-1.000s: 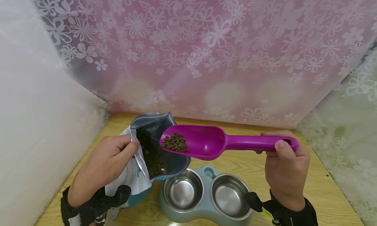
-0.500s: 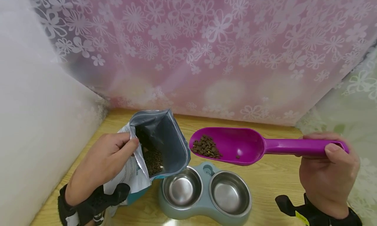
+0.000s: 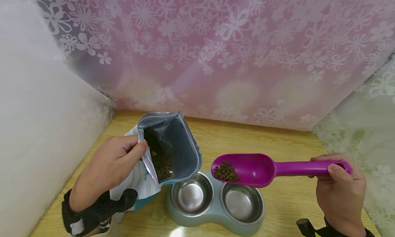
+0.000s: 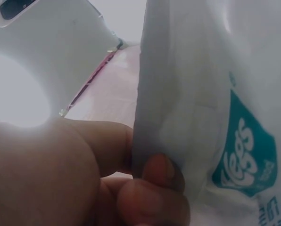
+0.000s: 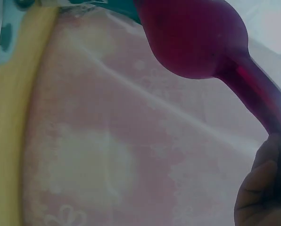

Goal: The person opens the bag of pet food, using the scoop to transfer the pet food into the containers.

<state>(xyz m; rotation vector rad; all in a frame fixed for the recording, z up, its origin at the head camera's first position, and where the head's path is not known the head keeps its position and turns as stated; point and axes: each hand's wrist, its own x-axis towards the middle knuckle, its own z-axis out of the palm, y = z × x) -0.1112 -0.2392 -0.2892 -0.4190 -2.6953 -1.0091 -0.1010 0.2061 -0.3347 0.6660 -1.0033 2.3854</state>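
Observation:
My left hand [image 3: 112, 165] pinches the rim of an open pet food bag [image 3: 186, 154], silver inside, with brown kibble [image 3: 162, 165] low in it. In the left wrist view the fingers grip the white bag wall [image 4: 187, 94], which bears a teal logo. My right hand [image 3: 340, 189] holds a magenta scoop [image 3: 253, 166] by its handle, thumb on top. A small heap of kibble [image 3: 226, 172] sits near the scoop's lip. The scoop is above a blue-grey double bowl stand [image 3: 213, 213], covering the back edge of its right steel bowl [image 3: 242, 204]. The left steel bowl [image 3: 192, 196] has no food in it.
The stand rests on a wood-grain table [image 3: 277, 141]. A pink flowered curtain [image 3: 200, 58] hangs behind, a white sheet [image 3: 46, 120] on the left and a pale green flowered one [image 3: 361, 137] on the right. The bag stands close against the stand's left side.
My right hand has carried the scoop of kibble out from over the bag to the right, then lowered it over the right bowl's back edge. The left hand still holds the bag in place.

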